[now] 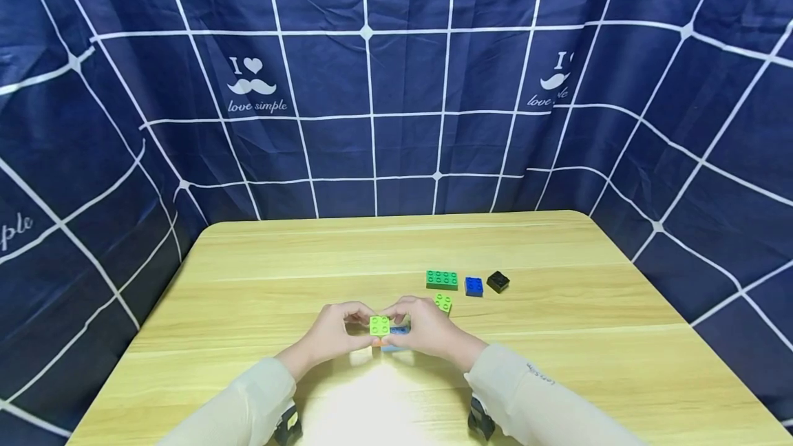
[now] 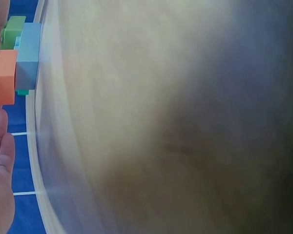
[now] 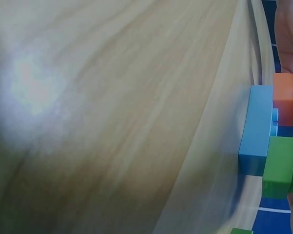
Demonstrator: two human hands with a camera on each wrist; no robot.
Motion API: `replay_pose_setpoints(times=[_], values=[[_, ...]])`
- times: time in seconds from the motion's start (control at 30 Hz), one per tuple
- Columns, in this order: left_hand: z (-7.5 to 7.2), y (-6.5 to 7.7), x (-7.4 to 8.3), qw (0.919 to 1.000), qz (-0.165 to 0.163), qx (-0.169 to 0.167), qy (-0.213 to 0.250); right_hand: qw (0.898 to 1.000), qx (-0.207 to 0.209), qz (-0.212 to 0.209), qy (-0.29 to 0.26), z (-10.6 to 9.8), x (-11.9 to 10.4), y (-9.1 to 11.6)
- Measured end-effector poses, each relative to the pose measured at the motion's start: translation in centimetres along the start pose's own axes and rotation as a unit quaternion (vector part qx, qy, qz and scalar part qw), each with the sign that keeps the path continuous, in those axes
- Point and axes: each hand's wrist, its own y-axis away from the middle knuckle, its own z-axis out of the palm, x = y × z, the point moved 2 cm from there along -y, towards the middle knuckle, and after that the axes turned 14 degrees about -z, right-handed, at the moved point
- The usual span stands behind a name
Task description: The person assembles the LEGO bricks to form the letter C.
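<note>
Both hands hold a small stack of toy building bricks between them, close over the table. A lime-green brick [image 1: 379, 325] with studs up tops an orange brick [image 2: 4, 78]. Beneath lies a longer light blue brick [image 3: 256, 129], bearing a green brick [image 3: 279, 165] at its right end. My left hand [image 1: 333, 334] grips the left side, thumb in front, index finger behind. From the right, my right hand [image 1: 430, 329] grips the stack, index fingertip right at the lime-green brick, and hides much of the blue and green bricks.
Behind my right hand, another lime-green brick [image 1: 443, 303] lies partly hidden on the wooden table [image 1: 279, 253]. A dark green brick [image 1: 442, 279], a dark blue brick [image 1: 473, 286] and a black brick [image 1: 498, 281] lie farther back. Navy curtains [image 1: 403, 143] surround the table's back and sides.
</note>
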Motion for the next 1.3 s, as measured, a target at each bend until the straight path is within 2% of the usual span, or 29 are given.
replay_pose_setpoints(times=[0.13, 0.27, 0.47, 0.63, 0.83, 1.07, 1.3], values=[[-0.1, 0.1, 0.1, 1.0, 0.005, 0.001, -0.008, 1.0, 0.001, -0.008, -0.003, 0.1, 0.1, 0.1], [0.0, 0.1, 0.2, 0.9999, 0.003, -0.001, -0.012, 0.999, 0.003, -0.011, -0.038, -0.3, 0.5, 0.3], [0.1, 0.1, 0.2, 0.9997, -0.015, 0.007, -0.015, 0.996, 0.05, 0.013, -0.073, -2.2, 1.6, 1.1], [0.1, 0.2, 0.2, 0.9996, -0.023, 0.009, -0.013, 0.993, 0.103, 0.047, -0.044, -3.8, 3.1, 2.0], [0.1, 0.1, 0.1, 0.9994, -0.032, 0.01, -0.01, 0.989, 0.142, 0.044, -0.007, -4.7, 4.8, 3.2], [0.1, 0.1, 0.0, 0.9994, -0.033, 0.01, -0.009, 0.987, 0.146, 0.059, 0.018, -4.6, 6.2, 4.3], [0.1, 0.1, 0.0, 0.9993, -0.032, 0.011, -0.013, 0.984, 0.145, 0.099, 0.029, -4.2, 6.9, 5.0]])
